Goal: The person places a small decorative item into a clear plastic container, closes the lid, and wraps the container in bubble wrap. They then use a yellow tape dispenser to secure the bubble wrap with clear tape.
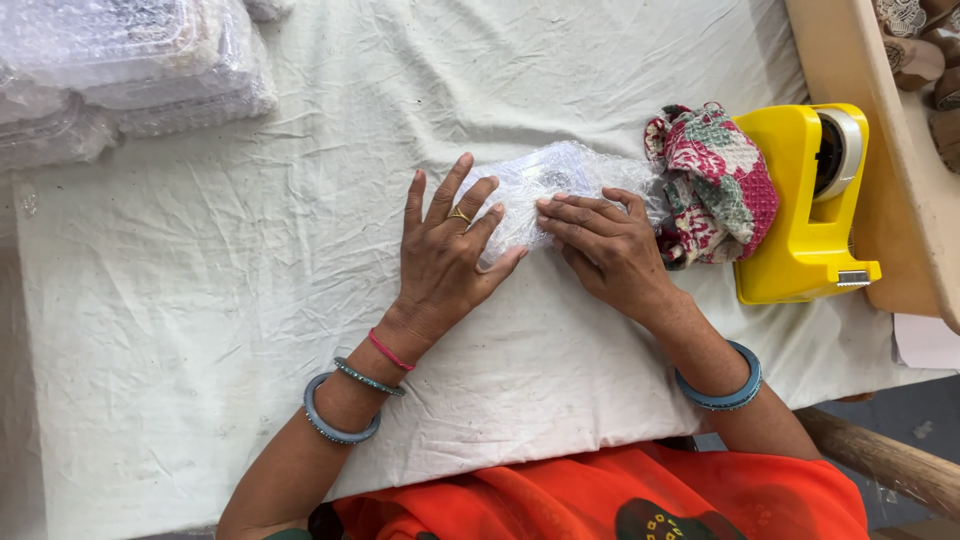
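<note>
Both hands, left hand (440, 262) and right hand (605, 250), press flat (fingers released) on the bubble-wrapped bundle (550, 185).

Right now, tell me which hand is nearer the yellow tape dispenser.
Right. The right hand rests on the bubble-wrap bundle, with only the patterned cloth between it and the tape dispenser. The left hand lies on the bundle's far side.

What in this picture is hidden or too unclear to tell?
- Contents of the bubble-wrap bundle, head view: the wrap and both hands, left hand and right hand, cover it.
- Wrapped stack: cut off by the top-left edge, blurred by the wrap.
- Brown objects: cut off at the top-right corner.
</note>
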